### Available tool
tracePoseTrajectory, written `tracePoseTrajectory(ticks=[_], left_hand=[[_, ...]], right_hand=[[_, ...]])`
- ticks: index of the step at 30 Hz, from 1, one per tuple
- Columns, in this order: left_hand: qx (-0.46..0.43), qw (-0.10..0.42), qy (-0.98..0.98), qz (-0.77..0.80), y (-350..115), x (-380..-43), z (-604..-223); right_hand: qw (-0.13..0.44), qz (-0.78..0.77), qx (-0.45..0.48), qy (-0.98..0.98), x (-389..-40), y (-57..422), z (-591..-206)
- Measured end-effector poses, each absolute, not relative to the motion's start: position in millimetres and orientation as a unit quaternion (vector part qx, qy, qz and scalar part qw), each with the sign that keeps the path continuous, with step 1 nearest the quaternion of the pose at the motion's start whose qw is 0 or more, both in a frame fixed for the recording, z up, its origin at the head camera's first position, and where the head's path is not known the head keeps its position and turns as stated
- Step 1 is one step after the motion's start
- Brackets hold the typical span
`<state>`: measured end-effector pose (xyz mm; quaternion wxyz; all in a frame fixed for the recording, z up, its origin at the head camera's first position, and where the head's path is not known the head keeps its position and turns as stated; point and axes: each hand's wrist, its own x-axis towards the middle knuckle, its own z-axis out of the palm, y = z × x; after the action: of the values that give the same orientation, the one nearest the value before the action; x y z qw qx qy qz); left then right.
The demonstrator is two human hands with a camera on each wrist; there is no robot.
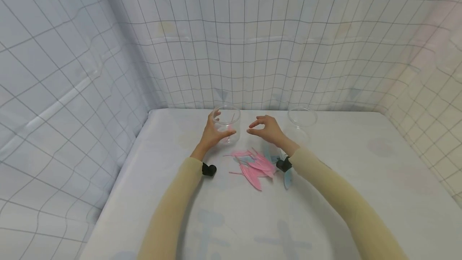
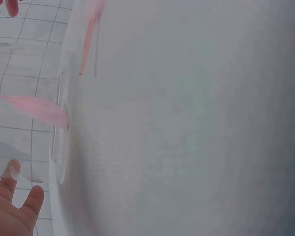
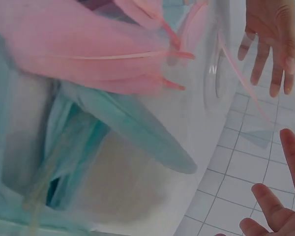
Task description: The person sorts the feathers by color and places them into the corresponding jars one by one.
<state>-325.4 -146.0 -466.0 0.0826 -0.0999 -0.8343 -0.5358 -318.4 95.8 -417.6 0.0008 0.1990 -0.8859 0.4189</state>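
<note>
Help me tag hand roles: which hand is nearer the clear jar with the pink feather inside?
Left. The left hand holds the clear jar from its left side; the right hand hovers to the jar's right, apart from it.

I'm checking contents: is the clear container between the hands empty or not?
Not empty: a pink feather is inside the clear container, showing through its transparent wall in the head and left wrist views.

- White table surface [image 1: 379, 171]: faint blue-grey marks [image 1: 285, 240] at the near side, one cross-shaped.
- Far side: white hanging cloth [image 1: 245, 51], dark grid lines.
- Left cloth [image 1: 54, 91]: gridded, creased.
- Right cloth [image 1: 436, 79]: gridded, pinkish toward far end.
</note>
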Motion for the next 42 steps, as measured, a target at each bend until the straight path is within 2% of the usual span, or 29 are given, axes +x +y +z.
tracePoseTrajectory(ticks=[6, 15, 42], left_hand=[[-0.098, 0.082, -0.831, -0.541, -146.1, -325.2, -465.6], [-0.099, 0.083, -0.831, -0.54, -145.5, -326.6, -467.2], [-0.106, 0.086, -0.831, -0.539, -146.4, -327.1, -466.5]], right_hand=[[-0.043, 0.395, 0.21, -0.893, -313.3, 100.6, -429.9], [-0.075, 0.338, 0.213, -0.914, -309.2, 101.0, -442.0], [-0.076, 0.222, 0.236, -0.943, -303.2, 93.8, -454.0]])
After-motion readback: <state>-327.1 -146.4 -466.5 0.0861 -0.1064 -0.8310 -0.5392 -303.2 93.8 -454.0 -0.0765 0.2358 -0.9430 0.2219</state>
